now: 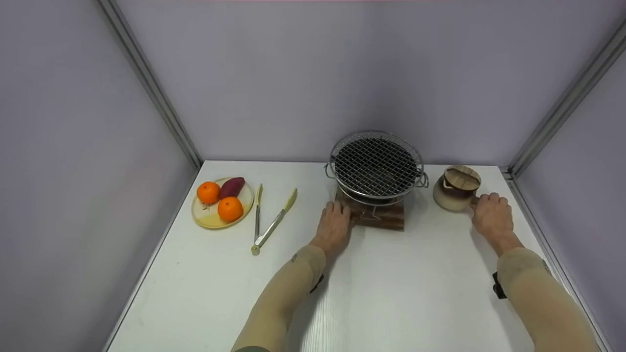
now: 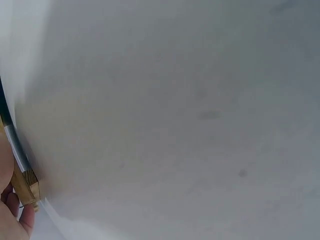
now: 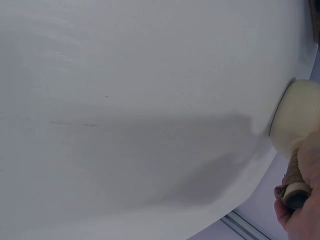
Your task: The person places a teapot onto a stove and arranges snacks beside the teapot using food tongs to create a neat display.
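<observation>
A round wire-mesh grill (image 1: 376, 168) stands at the back of the white table on a wooden base (image 1: 386, 221). My left hand (image 1: 334, 227) grips the base at its front left corner; the left wrist view catches only part of the fingers (image 2: 27, 217) and the wood at its left edge. To the right is a brown and cream teapot (image 1: 450, 199) with a wooden lid (image 1: 462, 178). Its rope-wrapped handle (image 3: 294, 170) is in my right hand (image 1: 493, 217), fingers curled round it. The pot rests on the table.
At the left, a yellowish plate (image 1: 213, 223) carries two oranges (image 1: 230, 209) and a purple sweet potato (image 1: 232, 187). Spread tongs (image 1: 272, 228) with yellowish tips lie between plate and grill. Pale walls (image 1: 293, 78) enclose the table (image 1: 205, 288) at the back and sides.
</observation>
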Available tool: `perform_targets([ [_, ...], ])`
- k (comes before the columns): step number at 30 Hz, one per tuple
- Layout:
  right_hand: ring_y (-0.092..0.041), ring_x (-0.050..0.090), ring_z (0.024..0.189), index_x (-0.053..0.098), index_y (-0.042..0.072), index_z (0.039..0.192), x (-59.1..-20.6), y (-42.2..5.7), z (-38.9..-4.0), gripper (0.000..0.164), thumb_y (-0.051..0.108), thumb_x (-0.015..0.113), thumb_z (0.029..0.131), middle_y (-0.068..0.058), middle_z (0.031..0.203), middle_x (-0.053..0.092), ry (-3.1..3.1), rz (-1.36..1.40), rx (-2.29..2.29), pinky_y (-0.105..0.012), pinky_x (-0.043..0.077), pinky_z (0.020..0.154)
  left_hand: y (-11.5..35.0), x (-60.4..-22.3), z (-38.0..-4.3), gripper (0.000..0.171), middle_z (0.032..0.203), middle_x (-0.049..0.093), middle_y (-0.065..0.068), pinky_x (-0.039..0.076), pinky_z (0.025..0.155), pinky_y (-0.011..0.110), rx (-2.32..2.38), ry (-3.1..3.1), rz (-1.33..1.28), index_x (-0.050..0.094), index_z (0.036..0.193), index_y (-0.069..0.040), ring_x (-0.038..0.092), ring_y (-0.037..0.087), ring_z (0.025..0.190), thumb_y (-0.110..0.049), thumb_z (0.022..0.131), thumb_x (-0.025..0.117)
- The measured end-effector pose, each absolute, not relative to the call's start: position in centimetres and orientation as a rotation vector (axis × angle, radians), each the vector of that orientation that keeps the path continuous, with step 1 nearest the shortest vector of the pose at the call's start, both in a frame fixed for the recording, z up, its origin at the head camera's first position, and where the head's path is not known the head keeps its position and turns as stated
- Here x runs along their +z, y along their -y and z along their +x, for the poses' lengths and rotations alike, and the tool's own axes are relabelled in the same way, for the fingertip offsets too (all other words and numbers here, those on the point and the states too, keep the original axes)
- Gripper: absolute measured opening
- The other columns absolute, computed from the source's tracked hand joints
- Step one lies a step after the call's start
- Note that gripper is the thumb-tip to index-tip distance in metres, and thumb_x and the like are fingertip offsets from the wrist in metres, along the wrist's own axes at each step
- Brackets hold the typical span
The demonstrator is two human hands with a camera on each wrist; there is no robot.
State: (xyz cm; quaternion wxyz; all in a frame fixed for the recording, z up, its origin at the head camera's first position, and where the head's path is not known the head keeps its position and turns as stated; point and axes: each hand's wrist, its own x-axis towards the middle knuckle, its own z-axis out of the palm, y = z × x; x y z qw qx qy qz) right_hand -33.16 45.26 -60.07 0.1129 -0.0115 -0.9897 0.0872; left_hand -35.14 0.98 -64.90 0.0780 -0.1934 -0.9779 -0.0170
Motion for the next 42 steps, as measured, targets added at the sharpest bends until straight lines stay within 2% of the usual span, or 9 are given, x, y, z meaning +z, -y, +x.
perform_targets([
  [5,-0.068,0.055,0.106,0.053,-0.028,0.117,-60.0,-45.0,-33.0,0.040,0.012,0.053,0.113,-0.045,0.108,0.052,2.912,-0.034,0.285,-0.074,0.050,0.085,-0.9,-64.7,-35.0,0.047,0.141,0.060,0.011,0.055,0.112,0.039,-0.032,2.943,-0.577,0.058,0.151,-0.007,0.055,0.026,0.127,-0.040,0.118,0.056],
  [12,-0.066,0.056,0.105,0.054,-0.027,0.115,-59.7,-45.0,-32.9,0.039,0.012,0.053,0.114,-0.044,0.107,0.053,2.928,-0.010,0.246,-0.070,0.049,0.088,-0.8,-64.5,-35.0,0.049,0.135,0.062,0.012,0.057,0.103,0.038,-0.063,2.904,-0.592,0.060,0.149,-0.005,0.056,0.025,0.122,-0.041,0.117,0.058],
  [19,-0.065,0.056,0.105,0.055,-0.026,0.115,-59.5,-45.2,-32.7,0.038,0.011,0.053,0.113,-0.043,0.108,0.052,2.924,-0.027,0.273,-0.070,0.046,0.092,-1.0,-64.4,-35.2,0.051,0.136,0.063,0.012,0.056,0.104,0.039,-0.037,2.901,-0.588,0.059,0.151,-0.004,0.056,0.026,0.123,-0.042,0.117,0.057],
  [29,-0.066,0.052,0.110,0.053,-0.027,0.120,-59.0,-45.5,-32.3,0.041,0.013,0.054,0.114,-0.043,0.114,0.050,2.910,-0.083,0.353,-0.072,0.046,0.092,-1.0,-64.6,-35.2,0.045,0.135,0.061,0.010,0.056,0.107,0.040,-0.081,2.933,-0.593,0.060,0.147,-0.008,0.056,0.026,0.125,-0.041,0.118,0.054],
  [35,-0.067,0.054,0.108,0.054,-0.026,0.116,-58.1,-45.3,-32.2,0.040,0.013,0.058,0.114,-0.043,0.112,0.052,2.860,-0.052,0.345,-0.072,0.046,0.092,-1.0,-64.8,-35.3,0.047,0.136,0.061,0.011,0.056,0.109,0.041,-0.116,2.935,-0.584,0.060,0.149,-0.007,0.055,0.026,0.126,-0.042,0.118,0.056],
  [42,-0.065,0.055,0.107,0.056,-0.025,0.115,-56.8,-45.2,-32.2,0.039,0.014,0.060,0.113,-0.042,0.111,0.054,2.825,-0.032,0.366,-0.072,0.044,0.094,-1.1,-64.5,-35.2,0.046,0.132,0.064,0.013,0.058,0.102,0.040,-0.039,2.916,-0.586,0.063,0.146,-0.005,0.057,0.028,0.121,-0.040,0.116,0.060],
])
